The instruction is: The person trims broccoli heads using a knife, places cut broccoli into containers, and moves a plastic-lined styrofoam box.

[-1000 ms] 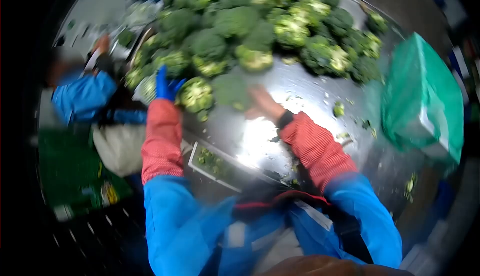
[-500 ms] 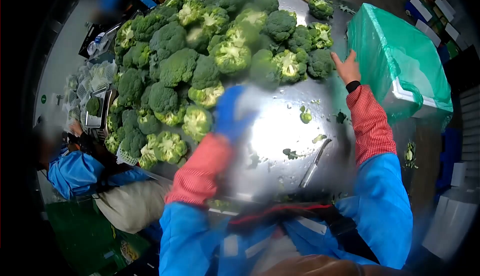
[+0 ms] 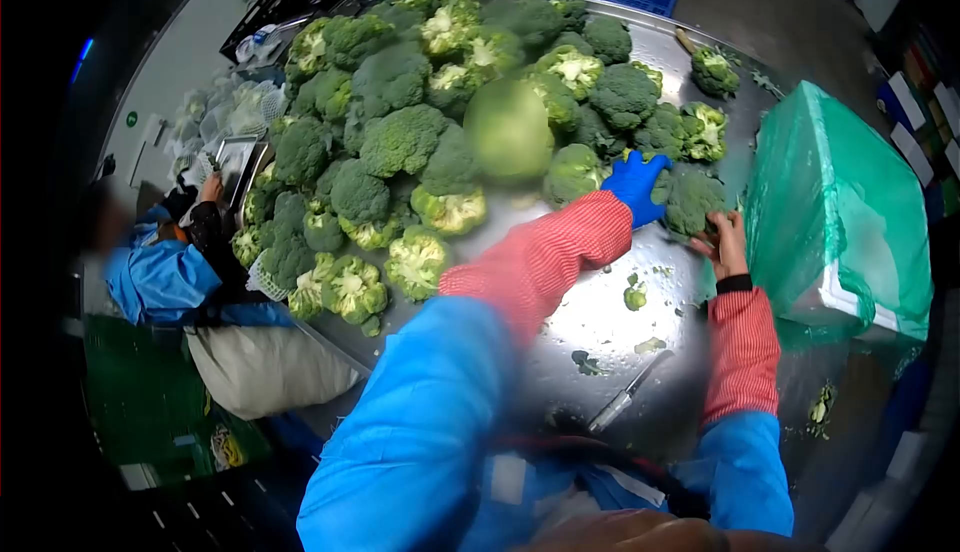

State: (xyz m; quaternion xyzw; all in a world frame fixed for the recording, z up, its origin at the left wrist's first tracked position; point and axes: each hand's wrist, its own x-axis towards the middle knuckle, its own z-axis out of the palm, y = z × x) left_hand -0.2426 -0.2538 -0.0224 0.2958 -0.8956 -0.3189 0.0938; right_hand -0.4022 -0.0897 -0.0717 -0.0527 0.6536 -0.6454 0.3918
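Observation:
My left hand (image 3: 636,190), in a blue glove, reaches across to the right edge of the broccoli pile. Its fingers are spread over the pile's edge, and the palm side is hidden. My bare right hand (image 3: 729,245) has its fingers at the lower right side of a broccoli head (image 3: 694,201), which sits just right of the gloved hand. Below my hands, a knife (image 3: 630,392) lies on the metal table (image 3: 560,362) beside a small floret (image 3: 635,294) and leaf scraps.
Broccoli heads (image 3: 400,142) are heaped over the table's left and back. A white foam box (image 3: 845,297) lined with green plastic (image 3: 800,172) stands at the right. Another broccoli head (image 3: 714,72) lies at the back right. A person in blue (image 3: 165,280) works at the left beside a scale (image 3: 238,162).
My left hand has swept right and away from me, to the pile's right edge. My right hand has moved from beside the green plastic onto a broccoli head. The view has shifted.

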